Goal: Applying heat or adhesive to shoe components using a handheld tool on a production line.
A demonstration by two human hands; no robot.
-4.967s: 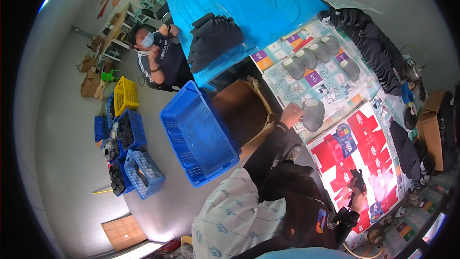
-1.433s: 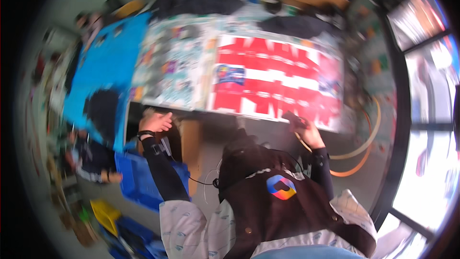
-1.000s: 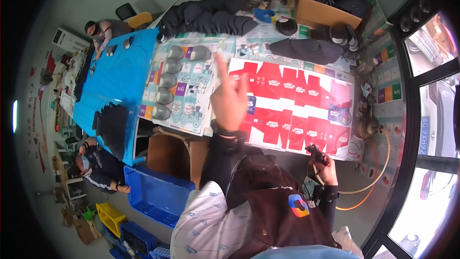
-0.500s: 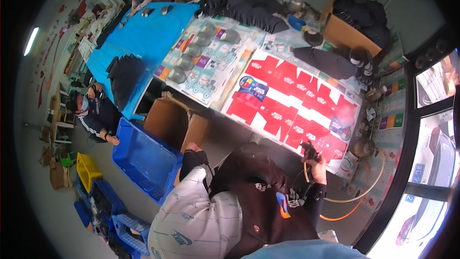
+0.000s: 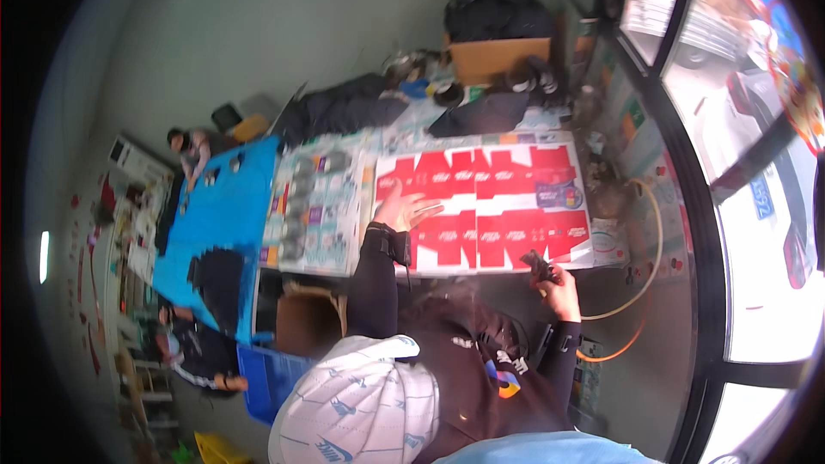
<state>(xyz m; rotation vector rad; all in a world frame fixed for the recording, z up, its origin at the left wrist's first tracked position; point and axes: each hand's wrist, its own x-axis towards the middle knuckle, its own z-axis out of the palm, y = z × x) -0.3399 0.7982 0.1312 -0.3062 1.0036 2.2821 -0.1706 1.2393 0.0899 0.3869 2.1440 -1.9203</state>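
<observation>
– Left hand [image 5: 406, 211] has moved up from beside the front carton [image 5: 308, 324] since 0.5 s ago, and is now over the red-and-white sheet [image 5: 507, 199]. The head view has turned too.
– How do the 2 hands stand?
– Left: fingers spread; I can't tell whether it touches the sheet. Right hand [image 5: 559, 294]: curled round 1 dark tool [image 5: 536, 266].
– Where's the tool, and how does it point?
– At the sheet's front edge, toward the right corner. It points forward and left, its long axis on that same slant. I can't tell if they touch.
– Counts?
– 2 people: 1 co-worker [image 5: 196, 151] at the blue table's [image 5: 225, 215] far end, 1 near its close end. Grey pieces [image 5: 299, 186]: 6, as far as blur allows. 2 hoses: 1 pale hose [image 5: 658, 249], 1 orange hose [image 5: 632, 343].
– Containers?
– 2 cartons: the back carton [image 5: 498, 59] is heaped with dark pieces [image 5: 498, 9]; the front carton shows its brown inner wall. 1 blue crate [image 5: 273, 374] beside it, 1 yellow crate [image 5: 219, 449] cut off below; contents unclear.
</observation>
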